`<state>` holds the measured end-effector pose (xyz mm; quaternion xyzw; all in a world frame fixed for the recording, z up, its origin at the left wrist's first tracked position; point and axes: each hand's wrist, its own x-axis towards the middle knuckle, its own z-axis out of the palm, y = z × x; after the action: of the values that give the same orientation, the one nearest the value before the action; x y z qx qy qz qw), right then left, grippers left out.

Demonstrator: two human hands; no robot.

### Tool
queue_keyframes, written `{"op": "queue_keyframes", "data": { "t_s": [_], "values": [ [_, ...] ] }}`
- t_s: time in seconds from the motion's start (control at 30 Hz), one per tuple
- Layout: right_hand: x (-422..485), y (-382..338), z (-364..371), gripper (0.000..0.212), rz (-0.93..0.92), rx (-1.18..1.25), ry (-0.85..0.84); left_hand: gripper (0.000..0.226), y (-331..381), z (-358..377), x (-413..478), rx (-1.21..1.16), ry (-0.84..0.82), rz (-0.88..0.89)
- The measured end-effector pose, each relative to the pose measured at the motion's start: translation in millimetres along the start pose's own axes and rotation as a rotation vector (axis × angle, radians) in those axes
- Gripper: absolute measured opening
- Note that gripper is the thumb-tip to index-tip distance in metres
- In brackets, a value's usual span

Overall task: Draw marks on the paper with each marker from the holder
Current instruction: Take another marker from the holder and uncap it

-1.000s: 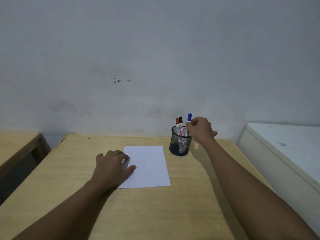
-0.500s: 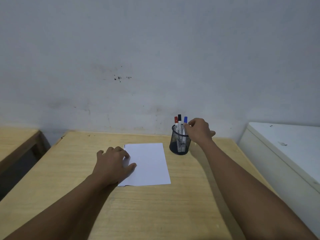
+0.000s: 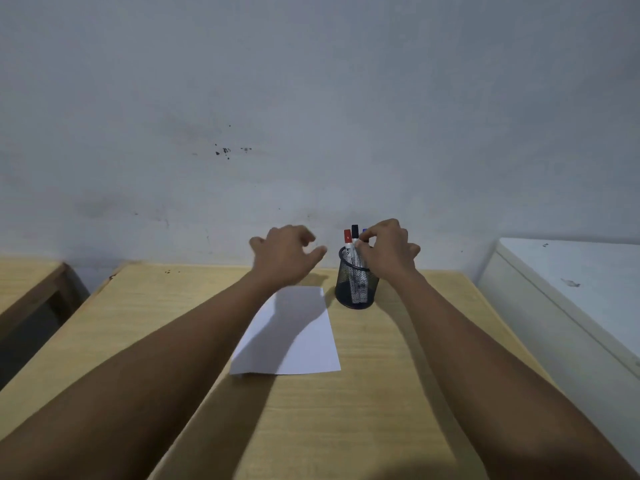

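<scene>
At far left a second wooden bench point(image 3: 31, 289) stands apart from the work. The main surface point(image 3: 346, 427) carries everything the task needs.

Left hand point(image 3: 282, 258): raised clear of the surface, above the far end of the paper point(image 3: 301, 337), fingers spread and loosely curled. Its grip is open and empty — it touches nothing. Judged purpose: reaching toward the holder, perhaps to steady it or to take a cap. The hand is blurred, so finer detail cannot be told.

Paper: flat on the surface, just left of the holder, unweighted. No marks are legible on it from this view; part lies in the forearm's shadow.

Holder point(image 3: 356, 289): a dark mesh cup, upright, near the wall. Three markers stand in it — red point(image 3: 347, 237), black point(image 3: 355, 232) and blue point(image 3: 364, 231), the blue mostly hidden by fingers.

Right hand point(image 3: 388, 251): poised over the holder's rim, fingertips point(image 3: 363, 244) pinched together at the marker tops. The grip is nearly closed, but whether it clasps the blue or the black marker, or merely touches them, cannot be told.

At right, a white cabinet point(image 3: 571, 289) sits beside the surface, uninvolved.
</scene>
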<state>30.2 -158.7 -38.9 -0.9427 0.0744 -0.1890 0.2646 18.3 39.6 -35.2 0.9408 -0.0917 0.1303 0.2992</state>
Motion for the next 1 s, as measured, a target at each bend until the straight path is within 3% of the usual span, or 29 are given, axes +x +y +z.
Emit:
{"op": "queue_keyframes", "data": {
  "t_s": [0.13,0.33,0.57,0.83,0.9,1.0],
  "values": [
    [0,2,4,0.019,-0.012,0.000,0.017,0.045,42,19,47,-0.149,-0.067,-0.095],
    [4,12,7,0.015,-0.013,0.005,0.008,0.026,50,50,80,-0.286,-0.185,-0.110],
    [6,11,2,0.023,0.006,0.127,0.056,0.015,68,36,74,-0.284,0.010,-0.093],
    [-7,-33,-37,0.021,-0.125,0.309,0.042,0.012,64,-45,63,-0.648,0.055,0.006],
    [-12,-48,-44,0.023,-0.164,0.342,-0.009,0.010,52,-70,50,-0.624,0.046,0.086],
    [-21,-72,-45,0.026,-0.252,0.289,-0.130,0.010,23,-103,29,-0.282,0.093,0.195]
  ]
}}
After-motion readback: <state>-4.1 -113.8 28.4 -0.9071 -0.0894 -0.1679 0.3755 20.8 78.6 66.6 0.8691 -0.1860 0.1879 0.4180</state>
